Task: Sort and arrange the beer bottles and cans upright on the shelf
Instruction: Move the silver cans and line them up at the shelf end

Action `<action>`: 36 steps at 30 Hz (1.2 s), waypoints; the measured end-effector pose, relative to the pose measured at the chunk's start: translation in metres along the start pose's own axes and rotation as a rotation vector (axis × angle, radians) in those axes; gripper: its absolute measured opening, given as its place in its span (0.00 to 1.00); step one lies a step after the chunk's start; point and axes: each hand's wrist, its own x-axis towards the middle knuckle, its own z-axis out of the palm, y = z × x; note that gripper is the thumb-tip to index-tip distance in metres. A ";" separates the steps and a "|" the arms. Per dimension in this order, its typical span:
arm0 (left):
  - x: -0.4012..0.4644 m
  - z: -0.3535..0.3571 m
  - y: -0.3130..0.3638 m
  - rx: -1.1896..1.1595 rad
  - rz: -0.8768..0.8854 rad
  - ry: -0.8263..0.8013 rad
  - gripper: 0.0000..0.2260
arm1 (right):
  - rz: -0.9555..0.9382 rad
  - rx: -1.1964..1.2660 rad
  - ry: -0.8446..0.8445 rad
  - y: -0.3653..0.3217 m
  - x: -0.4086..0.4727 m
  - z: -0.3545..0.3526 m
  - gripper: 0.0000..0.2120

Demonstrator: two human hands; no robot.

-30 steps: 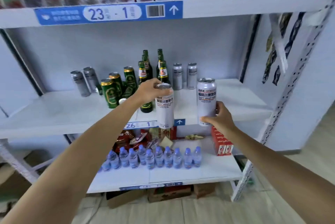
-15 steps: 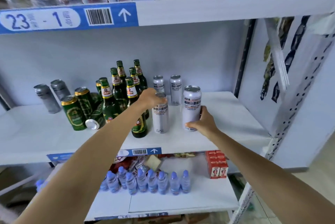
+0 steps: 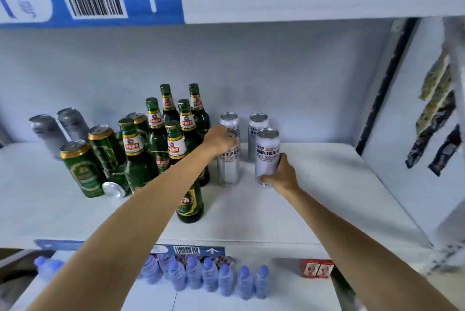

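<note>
Placement of two tall white aluminium beer cans is the step in hand, judging by the row forming on the white shelf (image 3: 327, 185). The left hand (image 3: 219, 138) grips the left white can (image 3: 228, 167) from above, fingers curled over its lid; the right hand (image 3: 281, 175) wraps round the lower body of the right white can (image 3: 267, 152). To do this well, each can should be set flat, just in front of the two rear white cans (image 3: 258, 129), labels forward, then let go without nudging the green glass beer bottles (image 3: 176, 139) close on the left. Both held cans stand upright, apparently at or near the shelf surface, with silver tops and dark lettering. Further left, one green can with a gold rim (image 3: 114, 187) lies on its side among upright ones.
</note>
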 end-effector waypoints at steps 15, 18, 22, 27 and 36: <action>0.008 0.000 -0.009 0.170 0.031 -0.064 0.16 | 0.035 -0.083 -0.084 0.008 0.009 0.019 0.41; -0.002 -0.007 -0.007 0.321 0.075 0.017 0.28 | 0.057 -0.180 -0.094 0.005 0.003 0.010 0.48; -0.030 -0.015 0.000 0.544 0.210 0.082 0.24 | 0.026 -0.571 -0.128 -0.008 -0.019 -0.015 0.38; -0.087 -0.020 0.011 0.582 0.270 0.075 0.15 | -0.069 -0.784 -0.131 -0.027 -0.057 -0.037 0.32; -0.197 -0.036 -0.018 0.687 0.206 -0.004 0.19 | -0.183 -0.900 -0.184 -0.072 -0.162 -0.039 0.26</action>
